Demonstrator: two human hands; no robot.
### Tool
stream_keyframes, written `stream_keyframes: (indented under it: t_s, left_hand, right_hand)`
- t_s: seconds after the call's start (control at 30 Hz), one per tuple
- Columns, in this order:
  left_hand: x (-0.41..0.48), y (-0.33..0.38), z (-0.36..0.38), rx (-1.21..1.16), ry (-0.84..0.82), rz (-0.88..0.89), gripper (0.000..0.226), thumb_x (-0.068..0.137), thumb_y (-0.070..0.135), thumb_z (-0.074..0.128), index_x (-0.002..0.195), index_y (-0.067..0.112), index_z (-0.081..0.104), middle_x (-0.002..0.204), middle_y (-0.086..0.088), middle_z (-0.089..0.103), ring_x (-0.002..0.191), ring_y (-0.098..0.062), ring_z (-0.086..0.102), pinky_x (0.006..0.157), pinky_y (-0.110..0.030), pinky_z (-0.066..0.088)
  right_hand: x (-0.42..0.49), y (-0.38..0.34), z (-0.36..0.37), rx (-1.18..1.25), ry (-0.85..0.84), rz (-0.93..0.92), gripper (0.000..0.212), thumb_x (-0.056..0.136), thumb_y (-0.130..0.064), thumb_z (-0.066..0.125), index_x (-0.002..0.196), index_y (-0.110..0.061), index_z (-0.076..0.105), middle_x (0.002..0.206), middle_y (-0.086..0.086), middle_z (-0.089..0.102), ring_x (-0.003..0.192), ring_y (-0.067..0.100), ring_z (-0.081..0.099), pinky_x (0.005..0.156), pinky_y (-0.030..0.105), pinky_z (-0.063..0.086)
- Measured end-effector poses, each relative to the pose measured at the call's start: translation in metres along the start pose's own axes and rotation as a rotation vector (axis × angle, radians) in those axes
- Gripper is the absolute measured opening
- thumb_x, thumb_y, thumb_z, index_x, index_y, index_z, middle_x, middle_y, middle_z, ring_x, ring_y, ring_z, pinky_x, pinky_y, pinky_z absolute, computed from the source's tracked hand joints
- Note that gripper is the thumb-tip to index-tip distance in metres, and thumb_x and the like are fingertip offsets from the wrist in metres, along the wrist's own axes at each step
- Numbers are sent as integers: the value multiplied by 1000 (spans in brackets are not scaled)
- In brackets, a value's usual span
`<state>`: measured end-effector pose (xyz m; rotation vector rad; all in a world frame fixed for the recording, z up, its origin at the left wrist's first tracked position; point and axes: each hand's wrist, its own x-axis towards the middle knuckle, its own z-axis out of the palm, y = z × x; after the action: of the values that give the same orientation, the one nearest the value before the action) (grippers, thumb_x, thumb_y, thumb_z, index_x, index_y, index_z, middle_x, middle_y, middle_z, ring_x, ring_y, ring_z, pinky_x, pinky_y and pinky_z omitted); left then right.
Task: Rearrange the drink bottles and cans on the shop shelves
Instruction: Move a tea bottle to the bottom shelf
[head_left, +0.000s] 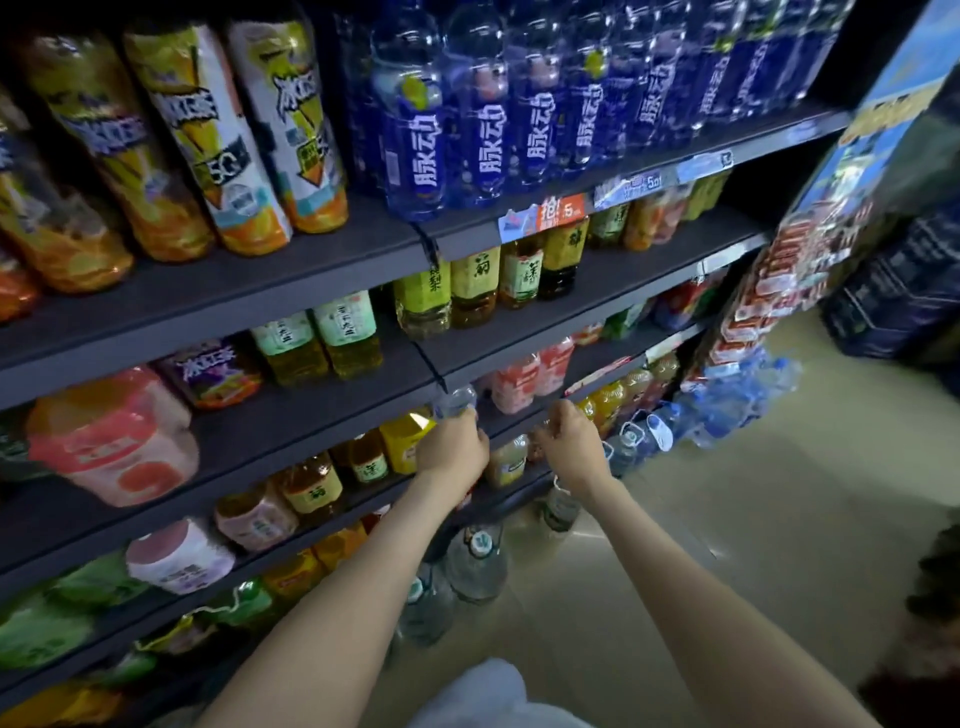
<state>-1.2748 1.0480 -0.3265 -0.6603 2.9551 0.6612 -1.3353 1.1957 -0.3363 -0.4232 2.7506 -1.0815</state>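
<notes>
At the join of two shelf bays (435, 375), just left of the pink bottles (519, 384), is the clear bottle (457, 400), which my left hand (451, 451) grips from below, I judge to steer it upright onto that shelf. My right hand (571, 441) hovers near it with fingers curled, likely placed to steady the bottle; whether it holds anything I cannot tell. A yellow carton (405, 441) stands just left of the left hand.
</notes>
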Motion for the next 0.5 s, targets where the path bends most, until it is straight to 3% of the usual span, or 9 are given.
stream_keyframes:
  t_s: [0.17, 0.33, 0.5]
  left_hand:
    - [53, 43, 8, 24, 36, 16, 31, 96, 26, 44, 124, 11, 44, 112, -13, 63, 102, -32, 60, 78, -37, 48]
    - [98, 84, 14, -60, 31, -98, 51, 95, 25, 51, 139, 12, 30, 131, -14, 49, 115, -34, 53, 81, -43, 46]
    - [132, 118, 30, -114, 148, -268, 57, 94, 22, 53, 142, 10, 26, 133, -15, 46, 118, -33, 51, 87, -43, 46]
  right_hand:
    - [68, 21, -25, 105, 45, 35, 39, 86, -8, 58, 123, 0, 49, 119, 15, 55, 104, 27, 52, 77, 23, 33]
    - [134, 44, -49, 145, -4, 27, 43, 89, -13, 61, 127, -2, 44, 124, 16, 49, 112, 31, 49, 83, 26, 35]
    - [200, 60, -71, 125, -116, -68, 46, 85, -9, 65, 124, 1, 43, 119, 18, 51, 108, 34, 51, 83, 33, 40]
